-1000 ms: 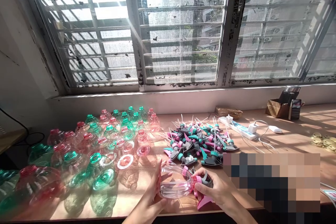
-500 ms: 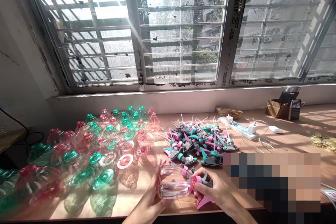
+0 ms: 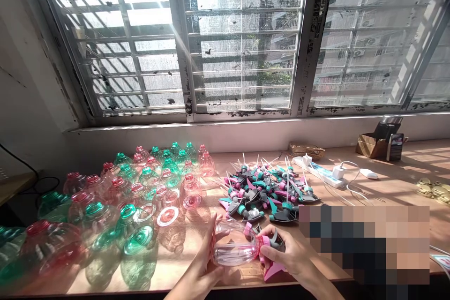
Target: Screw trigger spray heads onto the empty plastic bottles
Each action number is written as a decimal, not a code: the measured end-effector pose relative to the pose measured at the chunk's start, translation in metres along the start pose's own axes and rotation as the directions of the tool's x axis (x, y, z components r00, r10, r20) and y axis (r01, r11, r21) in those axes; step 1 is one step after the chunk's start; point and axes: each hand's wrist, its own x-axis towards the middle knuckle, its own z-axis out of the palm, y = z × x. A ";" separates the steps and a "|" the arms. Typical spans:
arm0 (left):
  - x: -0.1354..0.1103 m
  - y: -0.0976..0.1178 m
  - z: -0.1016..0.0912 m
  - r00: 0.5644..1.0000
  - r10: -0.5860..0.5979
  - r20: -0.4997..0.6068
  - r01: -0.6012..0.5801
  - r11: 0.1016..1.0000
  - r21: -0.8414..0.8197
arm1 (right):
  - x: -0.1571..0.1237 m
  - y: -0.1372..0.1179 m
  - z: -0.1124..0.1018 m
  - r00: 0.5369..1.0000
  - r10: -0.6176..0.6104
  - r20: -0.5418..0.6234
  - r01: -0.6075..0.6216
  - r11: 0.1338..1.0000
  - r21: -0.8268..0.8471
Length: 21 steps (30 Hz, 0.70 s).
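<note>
Bottle and spray head held over the front of a counter (image 3: 386, 192), as I view them remotely through the head camera. The clear pink bottle (image 3: 235, 248) lies on its side in the grasp, just below the centre of the frame, its base toward the left and its neck toward the right. My left hand (image 3: 204, 263) is curved around the base end, fingers on the far side and thumb beneath. My right hand (image 3: 288, 251) pinches the pink collar at the bottle's neck between thumb and fingers; a spray head (image 3: 278, 242) with a grey body sits at the mouth, its pink trigger directed toward the lower edge. Whether the thread is fully engaged I cannot tell, nor whether the bottle touches the counter.

Left half: open-necked pink and green bottles (image 3: 136, 193) stand in loose rows, throwing tinted shadows. Centre, just beyond the hands: a heap of spray heads (image 3: 267, 190) in grey, pink and teal, several with pale tubes pointing upward. Right of the heap: a white power strip (image 3: 325, 174) with plugs inserted. Upper right of the counter: a phone (image 3: 395, 146) leans against a brown box (image 3: 368, 145). Lower right: a pixelated patch hides its contents.
</note>
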 end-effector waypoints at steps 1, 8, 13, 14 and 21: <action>0.000 0.000 0.000 1.000 -0.010 0.000 0.010 1.000 -0.004 | 0.000 0.000 0.000 1.000 0.002 0.000 -0.002 1.000 0.000; -0.004 0.002 0.000 0.996 -0.090 0.025 0.089 0.996 0.014 | 0.000 -0.002 0.001 1.000 -0.005 0.002 0.005 1.000 0.016; -0.001 0.000 0.000 0.999 0.019 0.028 -0.020 0.999 0.047 | 0.000 -0.004 0.003 1.000 -0.014 0.000 0.014 1.000 0.010; -0.001 -0.001 0.000 0.999 0.041 0.019 -0.042 0.995 0.086 | 0.000 -0.004 0.003 1.000 -0.011 -0.003 0.011 1.000 0.007; 0.000 -0.004 -0.001 0.999 0.051 -0.012 -0.049 0.992 0.120 | -0.001 -0.004 0.002 1.000 -0.002 -0.008 0.002 1.000 -0.002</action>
